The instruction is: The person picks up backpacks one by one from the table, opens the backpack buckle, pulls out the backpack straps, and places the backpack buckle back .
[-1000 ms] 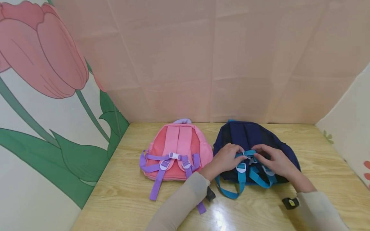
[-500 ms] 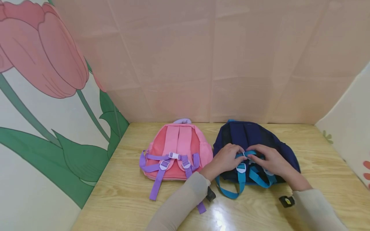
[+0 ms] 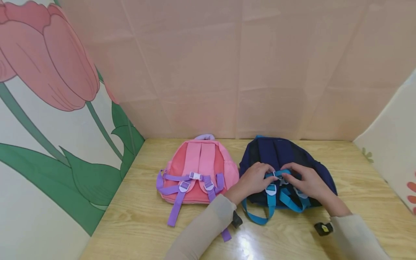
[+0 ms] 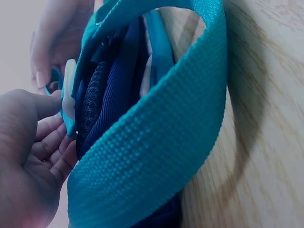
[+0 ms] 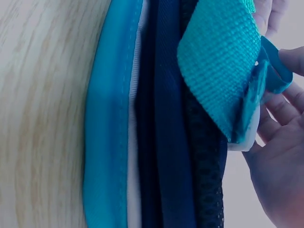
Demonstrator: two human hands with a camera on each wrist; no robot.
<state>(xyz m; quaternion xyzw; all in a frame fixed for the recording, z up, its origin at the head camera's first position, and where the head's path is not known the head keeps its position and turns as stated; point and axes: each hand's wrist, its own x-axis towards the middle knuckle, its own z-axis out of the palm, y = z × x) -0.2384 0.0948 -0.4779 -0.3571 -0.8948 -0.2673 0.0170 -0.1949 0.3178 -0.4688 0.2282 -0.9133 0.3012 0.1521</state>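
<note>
The navy backpack [image 3: 276,148] lies straps-up on the table, its blue webbing straps [image 3: 260,218] hanging over the near side. My left hand [image 3: 253,180] pinches the left part of the blue chest strap [image 3: 286,172], by a small white buckle piece [image 3: 274,174]. Facing it, my right hand [image 3: 307,182] pinches the same strap between thumb and fingers. In the right wrist view, a small loop of blue webbing [image 5: 280,78] bends beside my right thumb. White strap adjusters [image 3: 271,188] sit just below my hands. Fingers partly hide the buckle, so whether it is fastened is unclear.
A pink backpack [image 3: 208,155] with purple straps [image 3: 175,211] lies to the left, close to my left forearm. Behind both bags stands a pinkish-beige backdrop [image 3: 195,72]. A tulip-printed panel [image 3: 107,173] borders the wooden table [image 3: 130,231] on the left, a pale panel [image 3: 393,144] on the right.
My right hand has shifted slightly left toward my left hand, then back a little, still pinching the strap. My left hand and both backpacks have stayed nearly in place.
</note>
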